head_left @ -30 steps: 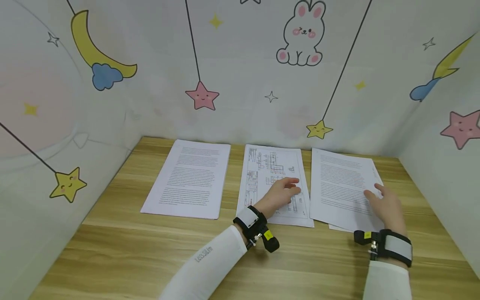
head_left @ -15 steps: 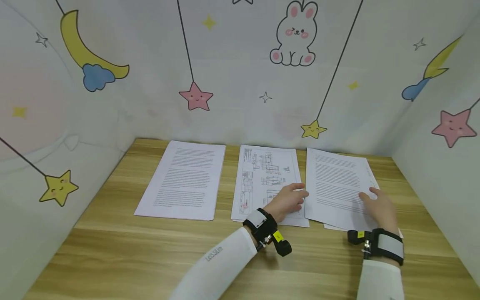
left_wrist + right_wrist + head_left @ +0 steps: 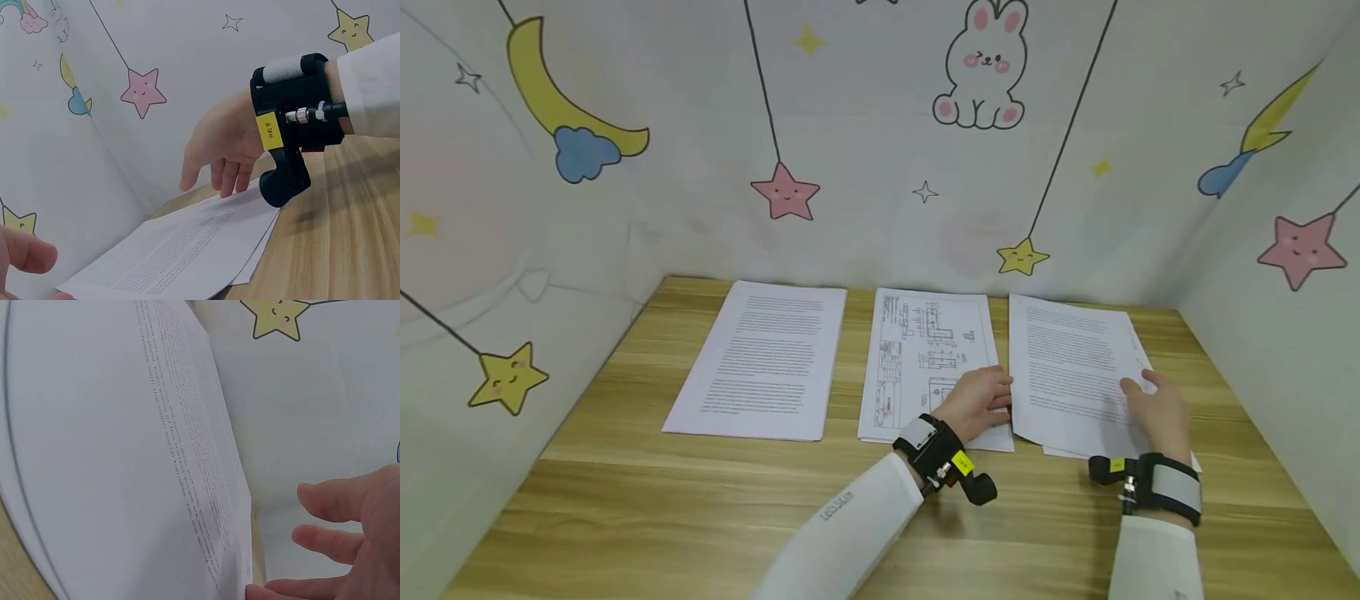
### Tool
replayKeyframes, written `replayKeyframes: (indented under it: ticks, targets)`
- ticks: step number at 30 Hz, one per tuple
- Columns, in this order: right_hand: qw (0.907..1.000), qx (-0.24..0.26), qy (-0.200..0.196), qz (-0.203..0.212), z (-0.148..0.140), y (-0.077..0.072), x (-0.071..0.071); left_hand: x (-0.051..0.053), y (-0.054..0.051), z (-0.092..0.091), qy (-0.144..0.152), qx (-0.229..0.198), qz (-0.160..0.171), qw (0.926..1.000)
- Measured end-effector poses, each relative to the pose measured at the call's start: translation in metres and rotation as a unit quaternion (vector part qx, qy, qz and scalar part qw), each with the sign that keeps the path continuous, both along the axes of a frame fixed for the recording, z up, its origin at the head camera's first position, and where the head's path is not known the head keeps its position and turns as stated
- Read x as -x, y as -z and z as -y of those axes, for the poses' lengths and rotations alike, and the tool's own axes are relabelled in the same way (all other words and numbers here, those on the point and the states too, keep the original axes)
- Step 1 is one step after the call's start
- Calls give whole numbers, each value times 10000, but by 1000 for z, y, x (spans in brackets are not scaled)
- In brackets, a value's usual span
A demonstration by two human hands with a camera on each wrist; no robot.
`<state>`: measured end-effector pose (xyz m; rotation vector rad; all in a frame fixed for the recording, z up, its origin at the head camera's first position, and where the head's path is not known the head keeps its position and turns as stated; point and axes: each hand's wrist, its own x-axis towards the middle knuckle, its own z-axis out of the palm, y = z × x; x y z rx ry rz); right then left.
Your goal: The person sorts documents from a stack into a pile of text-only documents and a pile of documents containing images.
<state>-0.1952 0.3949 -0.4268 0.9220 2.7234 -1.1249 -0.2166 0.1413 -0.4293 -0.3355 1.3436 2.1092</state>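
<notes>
A stack of printed text sheets [image 3: 1063, 358] lies at the right of the table, its lower sheets sticking out unevenly at the front. My left hand [image 3: 972, 404] is over the right part of a stack of technical drawings [image 3: 898, 342], fingertips at the text stack's left edge. In the left wrist view only the thumb [image 3: 34, 253] and a bit of fingertip show. My right hand [image 3: 1161, 412] is at the text stack's right edge. In the right wrist view its fingers [image 3: 328, 544] are spread, the lowest fingertip touching the paper edge.
A neat stack of text sheets [image 3: 767, 358] lies at the left of the wooden table [image 3: 685, 508]. White walls [image 3: 865, 125] with cartoon prints enclose the table at the back and sides. Each wrist carries a strapped camera, such as the right one [image 3: 1108, 469].
My left hand has moved right across the drawings to the text stack's left edge. The right hand has stayed by the right edge. The head view has shifted slightly.
</notes>
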Motion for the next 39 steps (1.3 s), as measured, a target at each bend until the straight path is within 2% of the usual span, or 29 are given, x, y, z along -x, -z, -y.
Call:
replayKeyframes:
  ticks: [4,13,26,30,34,39]
  targets:
    - [9999,116,69,-50,-2,0,0,0,5,-5,-39,-30,16,10000]
    - [9999,124,78,-55,4,-6,-1,2,11,-10,625,519,-425,9958]
    - [9994,264,208,-87,5,-4,-2,1,15,-13,851,1060,-956,9861]
    - [9998,135,110,-45,6,-3,-2,-1,15,-18,922,1387,-1218,9785]
    - [9997,-114,-165,135,5,-2,-1,-5,16,-25,993,1721,-1513,9683]
    - [9976,-257,-576,300,4,-4,0,-8,15,-26,931,1653,-1670,9675]
